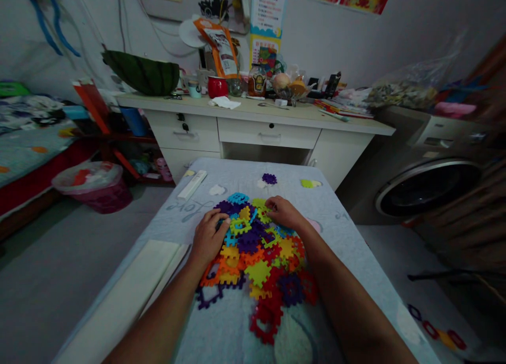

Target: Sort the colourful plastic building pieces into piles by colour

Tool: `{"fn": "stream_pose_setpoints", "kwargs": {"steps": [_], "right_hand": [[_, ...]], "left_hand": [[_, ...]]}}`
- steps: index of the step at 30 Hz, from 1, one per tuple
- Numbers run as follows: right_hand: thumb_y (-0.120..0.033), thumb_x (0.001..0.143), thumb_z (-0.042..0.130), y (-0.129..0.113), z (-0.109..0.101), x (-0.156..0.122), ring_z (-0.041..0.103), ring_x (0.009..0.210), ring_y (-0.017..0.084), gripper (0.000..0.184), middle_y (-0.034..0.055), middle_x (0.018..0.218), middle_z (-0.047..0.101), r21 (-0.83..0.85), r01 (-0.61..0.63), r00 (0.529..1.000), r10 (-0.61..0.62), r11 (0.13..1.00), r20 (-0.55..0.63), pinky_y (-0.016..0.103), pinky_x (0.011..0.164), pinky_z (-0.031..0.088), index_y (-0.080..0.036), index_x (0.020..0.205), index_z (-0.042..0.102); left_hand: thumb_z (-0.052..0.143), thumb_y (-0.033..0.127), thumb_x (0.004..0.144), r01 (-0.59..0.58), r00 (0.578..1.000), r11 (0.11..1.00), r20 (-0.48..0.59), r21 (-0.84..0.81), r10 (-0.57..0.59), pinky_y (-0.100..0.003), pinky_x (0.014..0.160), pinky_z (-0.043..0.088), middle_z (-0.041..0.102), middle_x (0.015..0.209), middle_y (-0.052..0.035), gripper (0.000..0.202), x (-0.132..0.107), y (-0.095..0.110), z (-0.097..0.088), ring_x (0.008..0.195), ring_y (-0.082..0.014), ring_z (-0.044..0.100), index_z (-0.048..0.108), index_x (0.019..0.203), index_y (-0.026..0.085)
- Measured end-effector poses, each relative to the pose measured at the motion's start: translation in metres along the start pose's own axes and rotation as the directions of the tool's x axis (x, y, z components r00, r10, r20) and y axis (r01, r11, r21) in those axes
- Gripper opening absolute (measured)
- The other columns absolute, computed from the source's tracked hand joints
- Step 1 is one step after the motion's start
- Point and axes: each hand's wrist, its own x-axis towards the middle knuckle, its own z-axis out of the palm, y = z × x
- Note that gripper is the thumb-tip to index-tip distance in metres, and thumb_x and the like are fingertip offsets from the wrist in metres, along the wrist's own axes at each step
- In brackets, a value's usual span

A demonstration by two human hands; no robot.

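A heap of colourful plastic interlocking toy pieces (259,273) with notched edges lies on the cloth-covered table (190,327). They are flat squares and frames in red, orange, yellow, lime, blue and purple. At the heap's left edge is my left hand (207,235), its thumb and fingers curved but apart, touching blue and purple pieces. My right hand (285,212) is at the far right side, fingers drawn together at a lime-green piece (261,210); its thumb is partly hidden. One purple piece (269,178) lies alone beyond the heap.
A long white panel (130,295) lies along the table's left side, and a small white strip (192,185) sits farther back. A cluttered desk (269,123) stands beyond. At right is a washing machine (427,158); at left, a pink bin (98,187). More pieces (430,330) lie on the floor.
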Motion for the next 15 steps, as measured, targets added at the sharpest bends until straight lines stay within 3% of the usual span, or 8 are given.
{"fn": "stream_pose_setpoints", "kwargs": {"steps": [4, 7, 10, 13, 15], "right_hand": [[-0.015, 0.068, 0.063, 0.001, -0.007, -0.003, 0.051, 0.064, 0.011, 0.018, -0.0035, 0.073, 0.057, 0.244, -0.113, 0.994, 0.11, 0.963, 0.026, 0.023, 0.062, 0.04, -0.018, 0.084, 0.057], [-0.021, 0.066, 0.063, 0.005, -0.016, -0.006, 0.048, 0.056, 0.009, 0.016, -0.0068, 0.062, 0.052, 0.52, -0.168, 0.986, 0.134, 0.837, 0.102, 0.021, 0.054, 0.037, -0.019, 0.079, 0.053], [-0.025, 0.063, 0.067, 0.016, -0.028, -0.009, 0.045, 0.051, 0.007, 0.022, -0.0081, 0.059, 0.051, 0.688, -0.198, 0.98, 0.146, 0.698, 0.134, 0.02, 0.049, 0.035, -0.018, 0.08, 0.055], [-0.025, 0.059, 0.071, 0.036, -0.041, -0.012, 0.045, 0.049, 0.006, 0.025, -0.0073, 0.058, 0.053, 0.768, -0.188, 0.971, 0.231, 0.612, 0.053, 0.02, 0.048, 0.036, -0.017, 0.077, 0.057], [-0.025, 0.056, 0.072, 0.053, -0.05, -0.015, 0.047, 0.05, 0.007, 0.025, -0.0065, 0.059, 0.054, 0.81, -0.168, 0.939, 0.341, 0.562, -0.043, 0.019, 0.047, 0.038, -0.018, 0.074, 0.057]], "left_hand": [[0.046, 0.048, 0.089, -0.005, 1.0, 1.0, 0.002, 0.003, 0.005, -0.044, 0.107, 0.038, 0.055, 0.124, -0.0075, 0.035, 0.0, -0.002, 0.001, 0.121, -0.0261, 0.052, 0.068, 0.1, 0.023], [0.046, 0.049, 0.089, -0.004, 1.0, 1.0, 0.006, 0.0, 0.004, -0.044, 0.107, 0.038, 0.055, 0.124, -0.0072, 0.036, 0.0, -0.004, 0.001, 0.121, -0.0259, 0.051, 0.068, 0.1, 0.023], [0.046, 0.05, 0.088, -0.009, 1.0, 1.0, 0.008, -0.003, 0.009, -0.044, 0.107, 0.038, 0.055, 0.124, -0.0075, 0.036, 0.0, -0.006, 0.001, 0.119, -0.0255, 0.053, 0.068, 0.099, 0.023], [0.045, 0.049, 0.088, -0.014, 1.0, 1.0, 0.012, -0.004, 0.014, -0.044, 0.107, 0.038, 0.055, 0.123, -0.008, 0.037, 0.0, -0.007, 0.002, 0.119, -0.0257, 0.053, 0.068, 0.1, 0.022], [0.044, 0.049, 0.088, -0.014, 1.0, 1.0, 0.01, -0.002, 0.014, -0.045, 0.107, 0.038, 0.055, 0.124, -0.0079, 0.037, 0.0, -0.006, 0.002, 0.12, -0.026, 0.052, 0.068, 0.1, 0.023]]}}
